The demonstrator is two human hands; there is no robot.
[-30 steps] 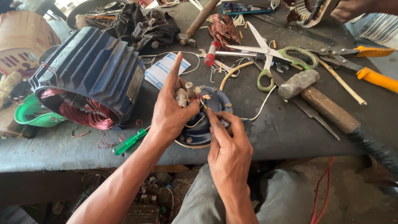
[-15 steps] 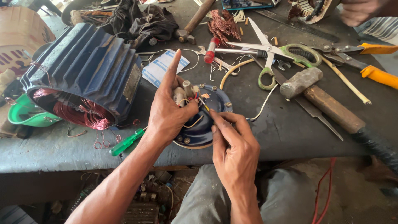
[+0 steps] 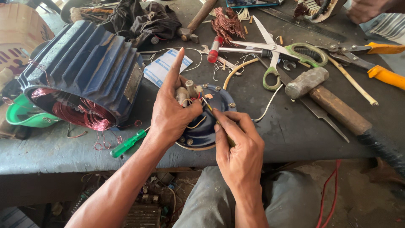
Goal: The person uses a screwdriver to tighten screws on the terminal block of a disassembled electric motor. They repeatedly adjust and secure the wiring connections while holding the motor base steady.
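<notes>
**Both hands working on the round blue motor cover**

You are working on a round, dark blue metal end cover (image 3: 211, 122), glossy, ringed with bolts, with pale wires looping across it and small cylindrical terminals standing at its upper left. It is lying on the grey worktop (image 3: 291, 131) at the near edge, directly under both hands. Your left hand (image 3: 171, 114) is curling over the cover's left side, its grip closing on the terminals, forefinger pointing straight up. Your right hand (image 3: 238, 145) is pinching a thin yellow-tipped tool (image 3: 209, 107), grip shut tight around it, tip touching the wires. Left of your left grip, a ribbed blue motor housing (image 3: 84, 71) is showing copper windings; a green screwdriver (image 3: 126, 144) is lying just beside your wrist.
</notes>
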